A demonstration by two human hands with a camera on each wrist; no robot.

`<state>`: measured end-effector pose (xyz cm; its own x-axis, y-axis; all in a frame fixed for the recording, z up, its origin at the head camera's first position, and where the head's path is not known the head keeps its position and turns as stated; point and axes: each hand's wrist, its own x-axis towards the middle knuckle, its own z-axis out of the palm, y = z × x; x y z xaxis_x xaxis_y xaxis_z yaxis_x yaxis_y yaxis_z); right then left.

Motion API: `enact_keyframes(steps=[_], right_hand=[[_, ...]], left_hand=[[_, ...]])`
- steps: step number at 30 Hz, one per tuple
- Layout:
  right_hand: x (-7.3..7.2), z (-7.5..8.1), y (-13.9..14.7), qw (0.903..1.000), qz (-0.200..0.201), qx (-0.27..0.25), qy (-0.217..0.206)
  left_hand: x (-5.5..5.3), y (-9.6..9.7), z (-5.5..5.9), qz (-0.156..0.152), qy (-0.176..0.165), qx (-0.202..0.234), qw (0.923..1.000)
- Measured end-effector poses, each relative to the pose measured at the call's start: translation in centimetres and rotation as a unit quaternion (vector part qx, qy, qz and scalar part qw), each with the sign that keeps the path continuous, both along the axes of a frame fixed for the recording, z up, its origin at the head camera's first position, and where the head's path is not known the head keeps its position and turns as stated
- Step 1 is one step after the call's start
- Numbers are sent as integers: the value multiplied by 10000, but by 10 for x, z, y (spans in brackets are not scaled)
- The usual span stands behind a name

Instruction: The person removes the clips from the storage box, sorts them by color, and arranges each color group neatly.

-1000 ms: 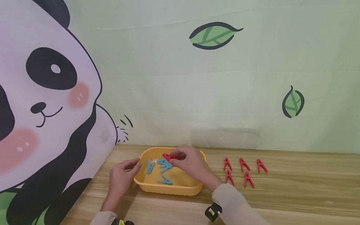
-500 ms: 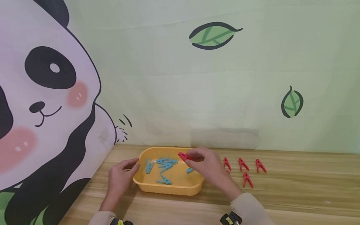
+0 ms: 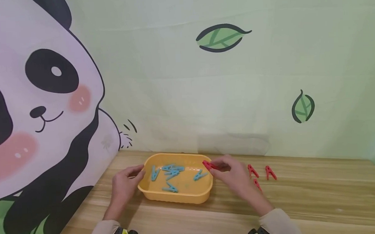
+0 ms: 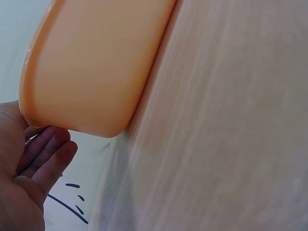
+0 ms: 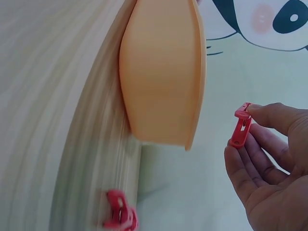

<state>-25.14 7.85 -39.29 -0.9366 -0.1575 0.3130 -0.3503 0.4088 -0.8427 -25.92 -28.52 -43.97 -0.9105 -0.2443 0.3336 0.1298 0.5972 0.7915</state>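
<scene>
My right hand point(image 3: 231, 172) pinches a red clothespin point(image 3: 208, 164) between thumb and fingers, just over the right rim of the yellow plastic basin point(image 3: 178, 196). In the right wrist view the red clothespin point(image 5: 241, 125) stands between thumb tip and fingertips, apart from the basin wall point(image 5: 161, 72). My left hand point(image 3: 124, 184) holds the basin's left rim; in the left wrist view its fingers point(image 4: 50, 149) are at the rim's corner, with the thumb mostly hidden. Several blue clothespins lie in the basin, one blue clothespin point(image 3: 199, 175) separate at the right.
On the wooden table point(image 3: 317, 195) right of the basin lie red clothespins, among them a red clothespin point(image 3: 270, 173) at the far right; my right hand and forearm cover part of that group. A cloth backdrop point(image 3: 161, 90) with a panda and leaves stands behind.
My right hand has moved right with the red clothespin, from over the basin's middle to its right rim, uncovering a blue clothespin inside. The left hand stays at the left rim.
</scene>
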Motion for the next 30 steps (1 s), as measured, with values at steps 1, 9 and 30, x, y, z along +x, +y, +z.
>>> enact_keyframes(steps=[1,9,30], right_hand=[[1,0,4,10000,-21,19,-17],[6,-4,40,9995,-267,191,-13],[5,-19,130,9903,-908,1009,-295]], left_hand=[[0,0,0,-7,11,-13,10000],[0,1,-3,-27,-7,6,10000],[-2,-1,-5,104,-48,-66,9999]])
